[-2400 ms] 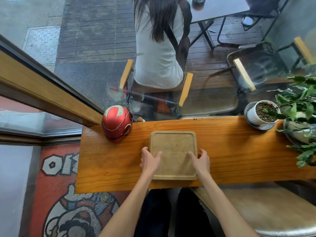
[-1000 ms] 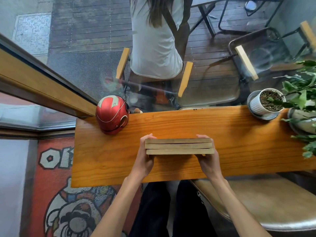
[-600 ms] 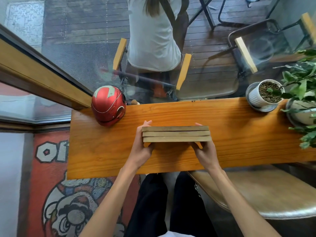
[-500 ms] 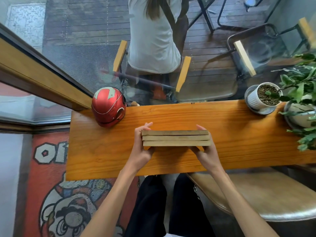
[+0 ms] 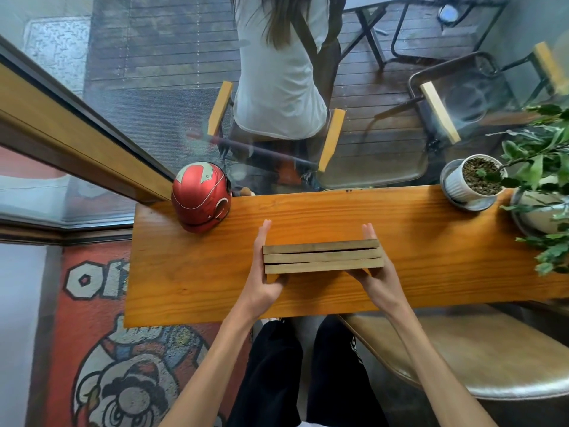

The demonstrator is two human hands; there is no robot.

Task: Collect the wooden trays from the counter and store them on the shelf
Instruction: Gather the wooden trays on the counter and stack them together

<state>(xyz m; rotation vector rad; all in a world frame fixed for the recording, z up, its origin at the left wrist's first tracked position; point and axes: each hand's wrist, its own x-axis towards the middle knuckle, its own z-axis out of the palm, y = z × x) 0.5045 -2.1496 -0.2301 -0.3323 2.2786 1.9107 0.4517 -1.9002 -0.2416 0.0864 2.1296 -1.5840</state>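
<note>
I hold the stack of three wooden trays (image 5: 322,256) on edge above the middle of the counter (image 5: 415,241), near edges facing me, the red helmet (image 5: 200,197) off at ten o'clock and the potted plant (image 5: 474,180) at two o'clock. The trays look stiff and solid, fairly weighty as a bundle, and their smooth wood could let one slide out from between the others, so I judge the short ends are the right place to take hold, pressing inward so all three are clamped together. My left hand (image 5: 264,278) is at the nine o'clock end: the fingers (image 5: 261,238) lie straight and flat along that end, reaching past the far edge, and the thumb tucks under the nearest tray. My right hand (image 5: 377,280) is at the three o'clock end, palm cupped under the lower corner and fingers (image 5: 369,232) stretched up the side. Neither hand is curled into a fist; both are spread wide but pressed against the wood, squeezing the stack between them. No shelf shows from here, so the carrying is not yet done.
</note>
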